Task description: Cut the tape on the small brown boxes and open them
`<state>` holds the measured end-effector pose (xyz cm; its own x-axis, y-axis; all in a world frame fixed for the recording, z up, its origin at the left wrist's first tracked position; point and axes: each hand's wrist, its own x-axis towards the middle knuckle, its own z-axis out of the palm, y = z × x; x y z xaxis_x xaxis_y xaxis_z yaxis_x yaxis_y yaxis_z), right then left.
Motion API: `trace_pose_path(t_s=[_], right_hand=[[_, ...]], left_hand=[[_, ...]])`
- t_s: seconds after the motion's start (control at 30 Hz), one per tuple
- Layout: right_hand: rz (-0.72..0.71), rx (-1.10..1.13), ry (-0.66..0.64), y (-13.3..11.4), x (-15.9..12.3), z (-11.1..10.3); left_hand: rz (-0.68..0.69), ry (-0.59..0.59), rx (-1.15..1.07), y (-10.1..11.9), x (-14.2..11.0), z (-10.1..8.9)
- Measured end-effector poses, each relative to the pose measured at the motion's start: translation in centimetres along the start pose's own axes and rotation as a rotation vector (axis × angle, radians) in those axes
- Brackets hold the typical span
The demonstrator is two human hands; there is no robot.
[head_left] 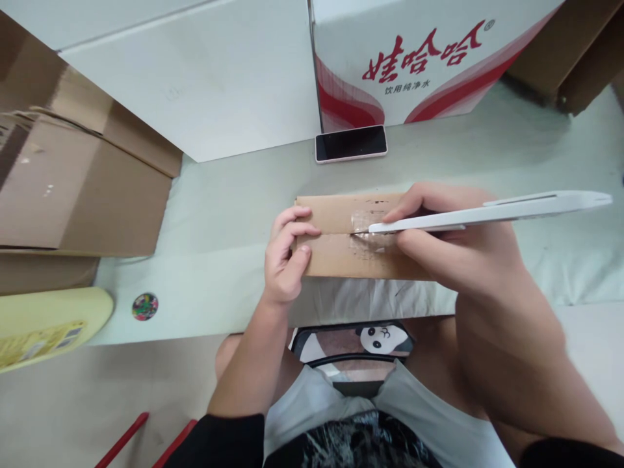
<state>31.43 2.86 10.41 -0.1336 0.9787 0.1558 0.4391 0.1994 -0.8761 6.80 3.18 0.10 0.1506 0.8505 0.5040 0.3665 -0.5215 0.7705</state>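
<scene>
Cardboard box (331, 257), mid-view, lay steadied by the left hand (287, 260), curled over its nine-o'clock end, while the right hand (468, 260), at three, clasped a white cutter (511, 209), apparently slitting tape (361, 218), the next move seemingly needing a steady stroke along the seam (331, 234).

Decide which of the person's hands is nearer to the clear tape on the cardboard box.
Right. The right hand, gripping a white utility knife, is at the right edge of the clear tape; the left hand holds the left end of the cardboard box, farther away.
</scene>
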Motion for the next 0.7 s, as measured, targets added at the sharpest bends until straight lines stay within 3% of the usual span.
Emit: trace_pose_path(t_s=[0.47, 0.7], right_hand=[[-0.083, 0.012, 0.085, 0.05, -0.04, 0.22], [-0.049, -0.021, 0.083, -0.02, -0.14, 0.27]], left_hand=[[0.021, 0.006, -0.018, 0.1, 0.02, 0.05], [0.023, 0.011, -0.019, 0.24, 0.12, 0.07]])
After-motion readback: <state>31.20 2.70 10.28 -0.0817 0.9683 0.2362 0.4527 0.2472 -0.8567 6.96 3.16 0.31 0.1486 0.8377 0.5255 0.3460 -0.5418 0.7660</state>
